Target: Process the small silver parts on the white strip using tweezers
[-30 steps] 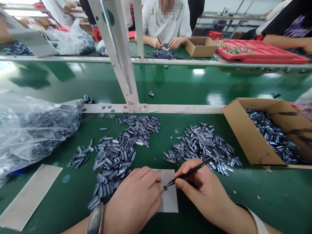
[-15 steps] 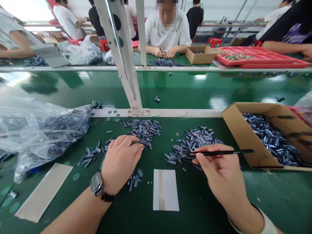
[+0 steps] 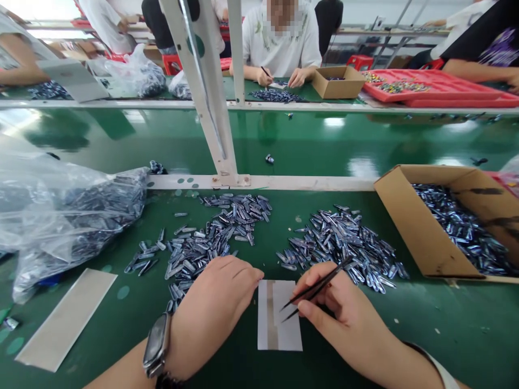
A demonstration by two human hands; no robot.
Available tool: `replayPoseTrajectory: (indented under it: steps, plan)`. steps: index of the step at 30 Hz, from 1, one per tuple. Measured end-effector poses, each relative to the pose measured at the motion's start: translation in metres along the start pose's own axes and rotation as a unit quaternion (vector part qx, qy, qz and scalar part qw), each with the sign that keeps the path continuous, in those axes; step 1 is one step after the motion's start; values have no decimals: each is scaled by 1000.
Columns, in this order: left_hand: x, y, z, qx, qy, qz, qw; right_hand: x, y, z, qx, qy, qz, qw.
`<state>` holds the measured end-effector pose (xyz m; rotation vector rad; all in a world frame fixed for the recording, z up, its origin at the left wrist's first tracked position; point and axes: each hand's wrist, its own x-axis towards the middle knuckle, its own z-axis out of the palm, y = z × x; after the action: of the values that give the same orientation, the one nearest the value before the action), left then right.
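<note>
My left hand, with a watch on its wrist, is at the upper left corner of a white card. Its thumb and fingers are pressed together; whatever they hold is hidden. A beige strip runs down the card. In my right hand are black tweezers, their tips apart over the card's right half. Small blue-grey pointed pieces lie in a left pile, partly behind my left hand, and in a right pile beyond my right hand.
A clear bag of similar pieces lies at the left, with a long beige sheet in front of it. An open cardboard box of pieces stands at the right. Behind a white rail and post, a co-worker sits opposite.
My left hand has moved from the left pile to the card's upper left corner. My right hand has brought the tweezers from the right pile to over the card, their tips now apart.
</note>
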<state>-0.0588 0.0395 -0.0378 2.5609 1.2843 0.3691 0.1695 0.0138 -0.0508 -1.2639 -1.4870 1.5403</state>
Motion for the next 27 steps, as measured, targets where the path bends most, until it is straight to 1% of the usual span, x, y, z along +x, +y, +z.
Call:
replayPoseTrajectory:
  steps: [3, 6, 10, 15, 17, 20, 22, 24, 27]
  plan:
    - [-1, -3, 1, -48, 35, -27, 998, 0, 0, -1, 1, -2, 2, 1000]
    - [0, -3, 0, -81, 41, -74, 993, 0, -1, -2, -3, -13, 2, 1000]
    - [2, -2, -3, -57, 35, -90, 994, -1, -4, -2, -6, -14, 7, 1000]
    - [2, -4, -7, -16, 12, -105, 994, 0, -4, -3, -1, -17, 13, 1000]
    - [2, -6, -7, 1, 12, -88, 996, 0, -4, -4, -2, -20, 14, 1000]
    - [1, -9, -6, 44, 10, -37, 998, -1, -3, -3, -4, -16, 12, 1000]
    - [1, -10, -6, 77, 21, -5, 997, -1, -2, -3, -7, -13, 9, 1000]
    - [1, -10, -7, 99, 44, 14, 994, -1, -2, -3, -11, -10, 7, 1000]
    - [2, -7, -10, 86, 98, 11, 991, 0, -2, -3, -11, -9, 9, 1000]
